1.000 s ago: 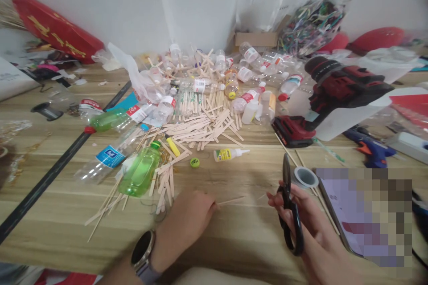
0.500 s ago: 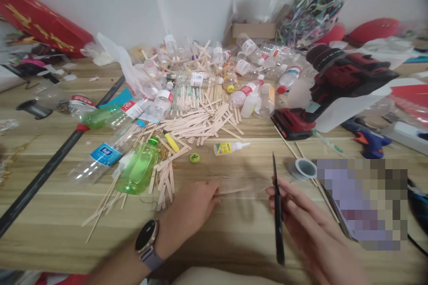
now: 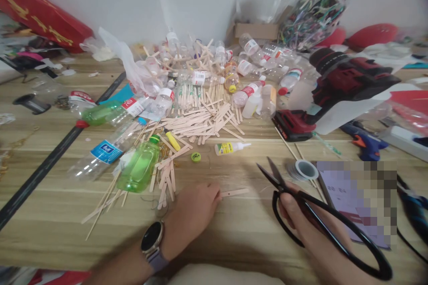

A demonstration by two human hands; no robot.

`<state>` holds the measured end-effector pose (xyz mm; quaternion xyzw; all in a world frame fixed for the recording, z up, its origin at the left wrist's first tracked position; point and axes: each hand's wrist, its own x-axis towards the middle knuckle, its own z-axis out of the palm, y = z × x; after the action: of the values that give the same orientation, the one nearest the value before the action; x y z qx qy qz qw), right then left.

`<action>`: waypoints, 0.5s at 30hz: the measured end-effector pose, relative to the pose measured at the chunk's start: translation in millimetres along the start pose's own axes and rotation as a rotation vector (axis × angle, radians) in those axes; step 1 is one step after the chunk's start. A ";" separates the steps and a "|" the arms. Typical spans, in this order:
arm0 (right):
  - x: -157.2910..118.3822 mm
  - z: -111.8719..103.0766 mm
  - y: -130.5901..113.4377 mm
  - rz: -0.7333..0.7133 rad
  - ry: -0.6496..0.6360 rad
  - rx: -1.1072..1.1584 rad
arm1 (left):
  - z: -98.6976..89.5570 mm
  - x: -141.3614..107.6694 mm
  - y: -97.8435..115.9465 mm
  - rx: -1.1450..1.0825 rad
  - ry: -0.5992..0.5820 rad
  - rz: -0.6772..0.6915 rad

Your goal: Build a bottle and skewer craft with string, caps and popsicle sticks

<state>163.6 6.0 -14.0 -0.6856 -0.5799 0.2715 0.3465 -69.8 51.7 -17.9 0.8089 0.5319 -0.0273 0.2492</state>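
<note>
My left hand (image 3: pixel 197 207), with a watch on its wrist, is closed on one end of a flat wooden craft stick (image 3: pixel 236 192) low over the table. The stick's free end points right. In my right hand (image 3: pixel 299 213) is a pair of black scissors (image 3: pixel 334 227), held around the handles with the blades parted and pointing up and left. A thin thread or wire (image 3: pixel 266 189) shows faintly between the stick and the scissors. Beyond the hands lie a small glue bottle (image 3: pixel 230 148) and its round yellow-green cap (image 3: pixel 195 156).
Heaped craft sticks (image 3: pixel 203 122) and plastic bottles (image 3: pixel 249 91) fill the back. A green bottle (image 3: pixel 138 169) lies at left. To the right are a wire spool (image 3: pixel 306 170), a cordless drill (image 3: pixel 347 80), a glue gun (image 3: pixel 368 142) and a phone (image 3: pixel 347 213), partly blurred out.
The scissors have turned from edge-on to broadside in my right hand, and their blades now show apart. My left hand stays on the craft stick, almost unmoved.
</note>
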 end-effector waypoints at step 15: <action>32.3 8.4 -57.5 -0.384 -0.594 -0.694 | -7.5 0.5 -1.9 -0.005 -0.008 0.033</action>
<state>128.0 44.1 27.2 -0.5341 -0.8257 0.1773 -0.0389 -72.9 56.0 -12.3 0.8169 0.5174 -0.0249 0.2536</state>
